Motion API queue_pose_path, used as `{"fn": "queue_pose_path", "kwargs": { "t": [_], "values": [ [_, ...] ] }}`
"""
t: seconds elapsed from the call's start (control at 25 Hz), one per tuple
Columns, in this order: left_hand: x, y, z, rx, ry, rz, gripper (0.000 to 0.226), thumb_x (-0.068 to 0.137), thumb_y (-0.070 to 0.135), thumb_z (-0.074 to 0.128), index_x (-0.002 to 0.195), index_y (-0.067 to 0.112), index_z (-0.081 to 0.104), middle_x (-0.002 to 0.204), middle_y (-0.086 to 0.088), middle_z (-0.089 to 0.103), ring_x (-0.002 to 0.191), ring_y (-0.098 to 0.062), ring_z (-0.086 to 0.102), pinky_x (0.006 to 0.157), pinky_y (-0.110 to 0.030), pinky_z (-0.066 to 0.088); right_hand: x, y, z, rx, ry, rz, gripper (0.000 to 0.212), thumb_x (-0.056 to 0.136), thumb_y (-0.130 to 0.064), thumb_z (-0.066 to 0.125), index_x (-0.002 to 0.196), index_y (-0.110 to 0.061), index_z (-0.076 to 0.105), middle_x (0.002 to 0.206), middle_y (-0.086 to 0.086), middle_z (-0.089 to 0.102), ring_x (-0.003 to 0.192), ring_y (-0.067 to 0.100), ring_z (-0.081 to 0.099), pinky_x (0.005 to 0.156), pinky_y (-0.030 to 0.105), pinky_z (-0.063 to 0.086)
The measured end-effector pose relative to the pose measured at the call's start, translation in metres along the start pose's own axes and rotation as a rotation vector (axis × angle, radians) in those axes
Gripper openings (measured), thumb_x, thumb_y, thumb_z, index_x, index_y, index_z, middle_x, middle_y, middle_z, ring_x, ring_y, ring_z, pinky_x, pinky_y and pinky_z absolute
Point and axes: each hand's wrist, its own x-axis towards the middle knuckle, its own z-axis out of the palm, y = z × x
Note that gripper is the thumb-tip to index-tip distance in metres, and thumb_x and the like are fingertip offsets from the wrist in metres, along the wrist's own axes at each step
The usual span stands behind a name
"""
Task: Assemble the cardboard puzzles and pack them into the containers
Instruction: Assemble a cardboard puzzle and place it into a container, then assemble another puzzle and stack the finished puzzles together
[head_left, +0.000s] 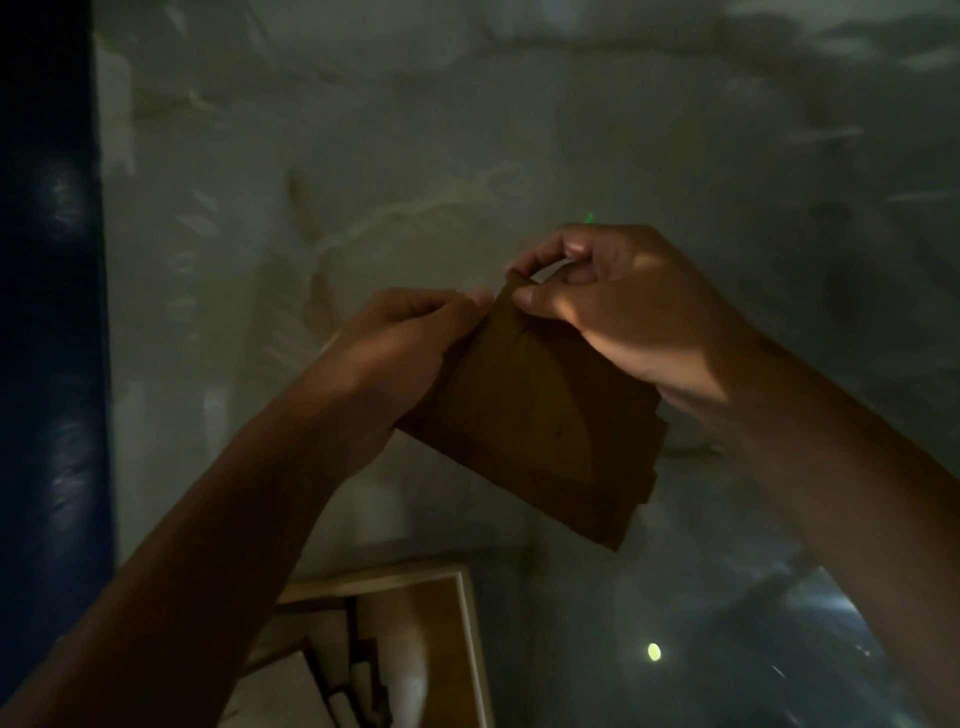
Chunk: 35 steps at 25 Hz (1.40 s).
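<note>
From the head camera, in dim light, both bare hands are raised in front of the person, holding a flat brown cardboard puzzle piece between them, above a pale glossy surface. The left hand curls its fingers round the piece's left edge. The right hand pinches the piece's top corner between thumb and bent forefinger, the other fingers curled in. The piece hangs tilted, its lower corner pointing down to the right. Below the hands lies a light wooden-framed tray with pale and dark cut shapes inside; what they are is too blurred to tell. A dark blue padded edge runs down the left side
</note>
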Motion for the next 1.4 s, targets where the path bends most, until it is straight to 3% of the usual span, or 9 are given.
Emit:
{"fn": "queue_pose_path", "kwargs": {
  "t": [0.16,0.24,0.36,0.52,0.68,0.84,0.92,1.16,1.4],
  "values": [
    [0.002,-0.008,0.0,-0.171,0.008,-0.024,0.027,0.097,0.023,0.059,0.093,0.005,0.079,0.09,-0.016,0.078,0.079,-0.027,0.075,0.076,-0.04,0.06,-0.005,0.011,-0.007,-0.183,0.165,-0.093,0.021,0.073,-0.04,0.078,0.093,-0.04,0.071,0.073,-0.015,0.071,0.062,-0.004,0.063,0.055,0.011,0.043],
    [0.003,-0.012,-0.001,-0.271,0.006,-0.041,0.028,0.099,0.023,0.054,0.104,0.006,0.076,0.103,-0.016,0.077,0.098,-0.033,0.073,0.091,-0.051,0.057,-0.01,0.019,-0.014,-0.158,0.26,-0.044,0.036,0.067,-0.05,0.076,0.101,-0.044,0.066,0.084,-0.013,0.072,0.074,-0.001,0.066,0.063,0.017,0.046],
    [0.003,-0.017,-0.004,-0.344,-0.01,-0.031,0.032,0.1,0.026,0.05,0.113,0.008,0.072,0.113,-0.015,0.075,0.108,-0.036,0.069,0.094,-0.059,0.051,-0.028,0.032,-0.022,0.043,0.352,0.054,0.052,0.06,-0.054,0.074,0.108,-0.036,0.064,0.094,-0.001,0.074,0.086,0.013,0.072,0.072,0.03,0.053],
    [0.0,-0.021,-0.005,-0.445,-0.047,-0.03,0.04,0.095,0.037,0.05,0.117,0.011,0.07,0.115,-0.014,0.074,0.104,-0.032,0.072,0.084,-0.056,0.058,-0.06,0.044,-0.019,0.265,0.389,0.092,0.026,0.071,-0.042,0.074,0.092,-0.027,0.07,0.082,-0.019,0.077,0.08,-0.003,0.072,0.065,0.018,0.054],
    [-0.01,-0.028,-0.001,-0.527,-0.093,-0.087,0.054,0.082,0.052,0.05,0.106,0.011,0.074,0.105,-0.014,0.076,0.093,-0.029,0.074,0.079,-0.05,0.06,-0.079,0.043,-0.018,0.31,0.322,0.058,0.013,0.082,-0.033,0.068,0.092,-0.033,0.075,0.085,-0.009,0.079,0.083,0.006,0.074,0.069,0.027,0.058],
    [-0.04,-0.049,0.013,-0.391,-0.039,0.094,0.029,0.083,0.034,0.059,0.1,0.017,0.075,0.103,-0.008,0.078,0.097,-0.023,0.074,0.075,-0.035,0.061,-0.098,0.048,-0.018,0.356,0.352,0.058,0.018,0.086,-0.032,0.06,0.096,-0.032,0.075,0.092,-0.006,0.077,0.093,0.017,0.072,0.086,0.046,0.056],
    [-0.057,-0.058,0.022,-0.315,-0.015,0.144,0.029,0.081,0.022,0.063,0.108,0.015,0.071,0.106,-0.009,0.077,0.101,-0.025,0.073,0.084,-0.04,0.06,-0.111,0.054,-0.018,0.364,0.35,0.074,0.02,0.088,-0.029,0.057,0.096,-0.029,0.075,0.09,-0.004,0.076,0.091,0.019,0.071,0.089,0.05,0.053],
    [-0.098,-0.087,0.04,-0.343,-0.118,0.157,0.035,0.09,-0.003,0.051,0.12,0.011,0.063,0.115,-0.014,0.074,0.108,-0.029,0.07,0.091,-0.04,0.057,-0.167,0.077,-0.019,0.489,0.352,0.101,0.035,0.087,-0.021,0.059,0.121,-0.023,0.067,0.11,0.003,0.077,0.103,0.022,0.073,0.084,0.039,0.056],
    [-0.138,-0.115,0.052,-0.351,-0.124,0.204,0.028,0.093,0.021,0.06,0.118,0.014,0.07,0.117,-0.011,0.074,0.112,-0.028,0.069,0.093,-0.041,0.056,-0.224,0.089,-0.011,0.374,0.375,0.065,0.032,0.087,-0.024,0.059,0.115,-0.036,0.068,0.106,-0.007,0.077,0.102,0.012,0.073,0.086,0.035,0.054]
  ]
}}
